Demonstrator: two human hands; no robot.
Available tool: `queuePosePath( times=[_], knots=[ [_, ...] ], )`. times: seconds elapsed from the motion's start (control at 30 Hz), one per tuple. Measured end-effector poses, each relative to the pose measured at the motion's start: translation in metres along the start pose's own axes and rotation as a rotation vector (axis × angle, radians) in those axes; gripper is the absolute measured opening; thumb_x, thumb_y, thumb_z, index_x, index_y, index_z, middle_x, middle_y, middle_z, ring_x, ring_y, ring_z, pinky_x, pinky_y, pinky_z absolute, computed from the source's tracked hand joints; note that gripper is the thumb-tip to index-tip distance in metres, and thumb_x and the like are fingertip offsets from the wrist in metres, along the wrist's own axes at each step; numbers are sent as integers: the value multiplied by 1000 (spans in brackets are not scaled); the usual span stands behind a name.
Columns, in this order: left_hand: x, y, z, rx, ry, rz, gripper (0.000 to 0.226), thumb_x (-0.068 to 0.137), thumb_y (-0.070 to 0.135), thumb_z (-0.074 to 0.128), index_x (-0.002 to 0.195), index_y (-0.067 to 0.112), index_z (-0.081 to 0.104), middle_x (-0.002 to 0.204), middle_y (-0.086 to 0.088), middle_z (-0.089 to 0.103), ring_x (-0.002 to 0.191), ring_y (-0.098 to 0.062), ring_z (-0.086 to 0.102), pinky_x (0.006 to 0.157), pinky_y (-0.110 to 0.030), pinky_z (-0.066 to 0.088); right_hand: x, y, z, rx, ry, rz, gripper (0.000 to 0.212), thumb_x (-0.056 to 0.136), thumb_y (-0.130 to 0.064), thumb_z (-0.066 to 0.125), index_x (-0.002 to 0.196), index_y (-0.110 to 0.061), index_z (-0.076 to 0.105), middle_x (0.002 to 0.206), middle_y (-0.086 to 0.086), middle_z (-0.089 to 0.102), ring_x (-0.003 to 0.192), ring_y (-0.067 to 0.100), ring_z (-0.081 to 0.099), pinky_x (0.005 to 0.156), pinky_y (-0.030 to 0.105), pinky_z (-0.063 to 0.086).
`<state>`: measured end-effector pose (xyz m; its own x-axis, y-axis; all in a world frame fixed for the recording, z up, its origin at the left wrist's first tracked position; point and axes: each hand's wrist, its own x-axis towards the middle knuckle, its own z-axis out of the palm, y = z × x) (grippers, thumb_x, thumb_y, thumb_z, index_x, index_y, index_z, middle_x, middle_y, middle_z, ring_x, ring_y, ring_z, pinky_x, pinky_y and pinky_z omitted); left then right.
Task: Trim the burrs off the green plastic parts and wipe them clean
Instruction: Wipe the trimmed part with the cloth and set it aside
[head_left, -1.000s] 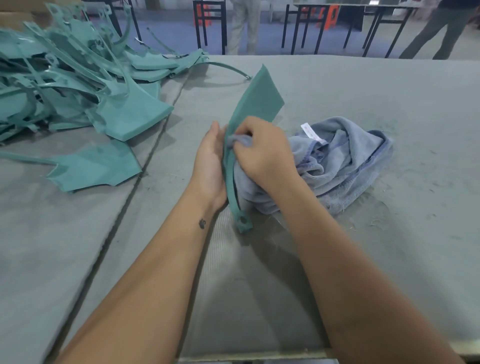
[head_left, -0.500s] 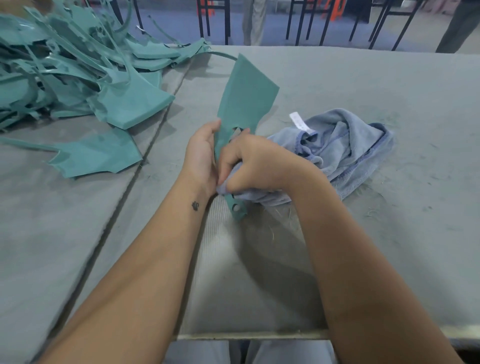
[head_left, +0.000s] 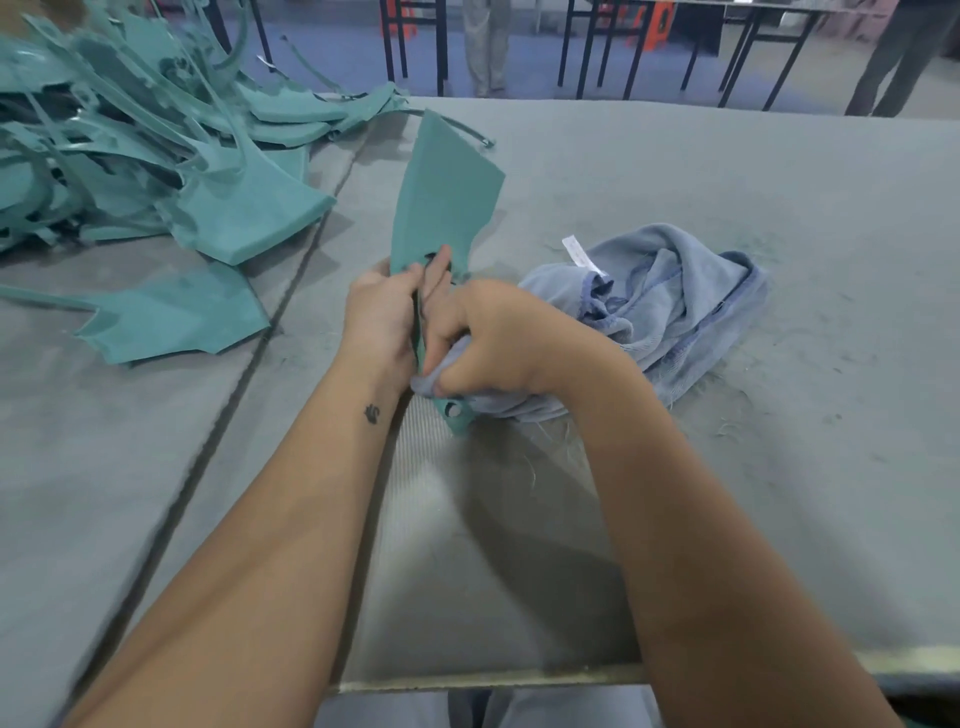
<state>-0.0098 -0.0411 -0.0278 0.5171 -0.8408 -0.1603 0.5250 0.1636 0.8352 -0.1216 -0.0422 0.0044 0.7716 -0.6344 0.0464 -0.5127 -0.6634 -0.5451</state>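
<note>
A green plastic part (head_left: 441, 197) stands nearly upright at the middle of the table, wide blade up and its narrow holed end touching the surface. My left hand (head_left: 382, 312) grips its narrow stem from the left. My right hand (head_left: 498, 338) holds a bunched corner of the grey-blue cloth (head_left: 670, 296) against the stem's lower part, right beside the left hand. The rest of the cloth lies crumpled on the table to the right.
A big heap of green parts (head_left: 135, 135) fills the far left of the grey table (head_left: 779, 467). One flat green part (head_left: 176, 317) lies alone nearer me. A seam runs diagonally through the tabletop. Table legs and standing people show beyond the far edge.
My right hand with the cloth has slid down the stem from the part's waist to near its holed end. The part has turned so its broad face shows more.
</note>
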Motion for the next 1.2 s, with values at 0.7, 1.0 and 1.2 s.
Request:
queuePosePath(
  times=[0.7, 1.0, 1.2],
  knots=[
    [12, 24, -20, -428, 223, 23, 21, 104, 31, 42, 88, 18, 43, 51, 5, 35, 33, 0, 30, 34, -11, 27, -4, 14, 0, -22, 110, -170, 9, 71, -5, 70, 73, -13, 75, 91, -5, 63, 89, 15, 56, 83, 35, 46],
    [0, 48, -23, 259, 70, 535, 23, 102, 12, 35, 113, 29, 46, 57, 2, 47, 41, -7, 32, 39, -18, 28, -6, 36, -16, 915, 445, -24, 18, 89, -1, 60, 82, -17, 60, 81, -2, 60, 80, 10, 55, 76, 19, 43],
    [-18, 27, -11, 1038, -31, 1011, 39, 99, 21, 42, 137, 29, 44, 81, -4, 58, 58, -21, 48, 58, -36, 45, -10, 50, -21, 1421, 438, -176, 13, 93, -5, 49, 95, -17, 54, 107, 13, 57, 91, 26, 57, 86, 36, 48]
  ],
)
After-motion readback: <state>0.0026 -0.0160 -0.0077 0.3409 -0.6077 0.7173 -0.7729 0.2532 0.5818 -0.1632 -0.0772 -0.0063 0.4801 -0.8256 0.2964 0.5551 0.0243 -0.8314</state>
